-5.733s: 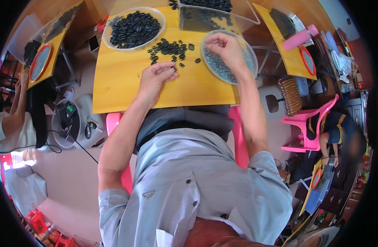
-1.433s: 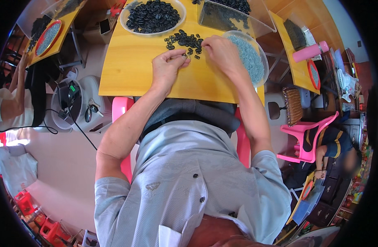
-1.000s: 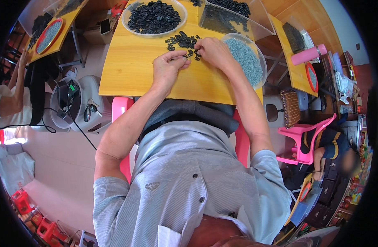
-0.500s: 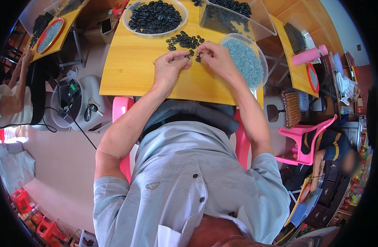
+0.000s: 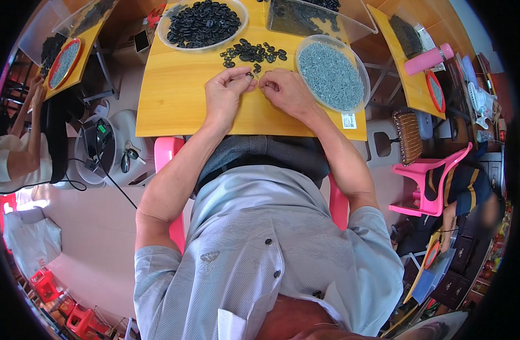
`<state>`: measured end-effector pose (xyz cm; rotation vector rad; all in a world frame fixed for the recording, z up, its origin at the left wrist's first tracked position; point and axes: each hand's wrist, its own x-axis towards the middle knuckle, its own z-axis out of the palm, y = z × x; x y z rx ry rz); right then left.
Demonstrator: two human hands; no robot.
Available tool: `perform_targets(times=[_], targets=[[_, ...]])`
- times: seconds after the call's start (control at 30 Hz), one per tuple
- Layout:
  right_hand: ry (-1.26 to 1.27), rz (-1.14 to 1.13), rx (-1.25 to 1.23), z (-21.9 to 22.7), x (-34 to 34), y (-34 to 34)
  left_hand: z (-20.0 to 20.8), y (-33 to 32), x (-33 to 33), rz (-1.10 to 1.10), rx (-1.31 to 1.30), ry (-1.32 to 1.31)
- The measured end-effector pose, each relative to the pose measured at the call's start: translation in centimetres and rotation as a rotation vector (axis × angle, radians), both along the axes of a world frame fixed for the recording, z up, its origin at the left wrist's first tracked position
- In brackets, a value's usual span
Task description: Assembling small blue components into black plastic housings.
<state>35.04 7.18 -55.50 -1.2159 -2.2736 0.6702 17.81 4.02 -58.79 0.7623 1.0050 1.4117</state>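
My left hand [image 5: 223,99] is closed in a pinch above the yellow table [image 5: 175,102], holding a small black plastic piece [image 5: 250,74] between thumb and fingertips. Close beside it, my right hand [image 5: 289,93] has its fingers curled together; whatever they grip is too small or hidden to make out. Just beyond both hands lies a loose pile of small black plastic pieces [image 5: 250,52]. To the right of my right hand, a round clear bowl [image 5: 364,85] holds many small silvery screws [image 5: 331,76].
A round tub [image 5: 245,27] full of black pieces stands at the far left of the table. Behind the screws is a clear box [image 5: 353,25] with more pieces. Side tables flank mine, one with a pink bottle [image 5: 427,59]. Other people sit to the left and right.
My right hand has come back from the loose pile toward me, its fingers curling in. The left hand keeps its pinch on the black piece. The whole view has shifted slightly.
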Motion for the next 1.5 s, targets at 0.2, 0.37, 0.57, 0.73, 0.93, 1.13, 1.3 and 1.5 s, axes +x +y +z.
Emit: perform_targets(times=[0.2, 0.37, 0.57, 0.73, 0.93, 1.13, 1.3, 1.5], targets=[[-0.079, 0.029, -0.045, 0.4, 1.0, 0.0, 0.1, 0.2, -0.2, -0.004, -0.019, -0.048], [-0.151, 0.020, 0.041, 0.8, 0.9, -0.4, 0.2, 0.2, -0.2, -0.020, -0.034, -0.038], [0.543, -0.152, -0.440, -0.2, 1.3, 0.0, 0.6, -0.2, 0.2, -0.028, -0.042, -0.046], [0.721, -0.101, -0.580, 0.3, 1.4, 0.2, 0.6, -0.6, 0.5, -0.053, -0.050, -0.029], [0.696, -0.110, -0.651, 0.1, 1.3, 0.3, 0.3, -0.5, 0.5, -0.049, -0.039, -0.041], [0.697, -0.121, -0.642, -0.1, 1.0, 0.1, 0.5, -0.5, 0.5, -0.056, -0.047, -0.019], [0.685, -0.119, -0.641, 0.1, 0.9, 0.1, 0.6, -0.6, 0.5, -0.065, -0.059, -0.003], [0.679, -0.103, -0.627, -0.2, 1.1, 0.2, 0.8, -0.6, 0.5, -0.065, -0.067, 0.020]])
